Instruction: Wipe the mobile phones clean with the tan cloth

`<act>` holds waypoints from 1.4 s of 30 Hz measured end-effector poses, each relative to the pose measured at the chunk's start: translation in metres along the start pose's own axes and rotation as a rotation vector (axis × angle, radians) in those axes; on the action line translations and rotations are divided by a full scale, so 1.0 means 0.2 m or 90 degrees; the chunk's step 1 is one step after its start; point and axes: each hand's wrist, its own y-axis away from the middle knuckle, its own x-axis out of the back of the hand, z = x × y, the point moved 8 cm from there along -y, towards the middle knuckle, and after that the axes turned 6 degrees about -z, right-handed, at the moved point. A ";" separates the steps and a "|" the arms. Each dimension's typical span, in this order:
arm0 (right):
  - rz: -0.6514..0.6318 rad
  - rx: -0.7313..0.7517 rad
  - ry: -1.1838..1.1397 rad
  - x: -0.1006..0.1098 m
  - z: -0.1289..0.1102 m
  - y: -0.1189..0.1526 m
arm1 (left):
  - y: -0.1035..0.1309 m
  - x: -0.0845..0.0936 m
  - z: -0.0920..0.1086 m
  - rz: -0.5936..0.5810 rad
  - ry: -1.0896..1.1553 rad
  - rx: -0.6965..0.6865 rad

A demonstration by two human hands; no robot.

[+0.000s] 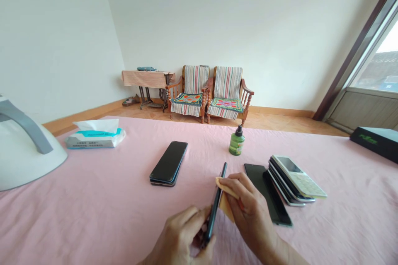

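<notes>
**Wiping the phone held on edge**

Keep your left hand (183,236) clamped on the lower end of the slim black smartphone (216,205), edge-up above the pink-clothed counter (93,198). Your right hand (248,207) pinches the folded tan cloth (225,196) against its face. I'd press evenly, supporting the glass from behind so it doesn't twist.

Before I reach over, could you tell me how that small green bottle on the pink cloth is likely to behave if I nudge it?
The green bottle stands upright on a narrow base with a black pump top, so it may tip. Its round body would probably roll once down. It looks small and likely light, so a nudge on the pink cloth could shift it easily.
</notes>
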 end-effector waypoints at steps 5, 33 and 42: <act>-0.095 0.070 -0.027 -0.10 -0.12 0.15 | -0.02 0.02 0.04 -0.009 0.008 0.005; 0.022 -0.016 0.007 0.06 -0.01 0.09 | -0.06 0.19 -0.05 0.126 -0.114 0.047; 0.056 -0.033 -0.026 0.07 0.01 0.08 | -0.03 0.42 0.02 0.318 -0.143 -0.017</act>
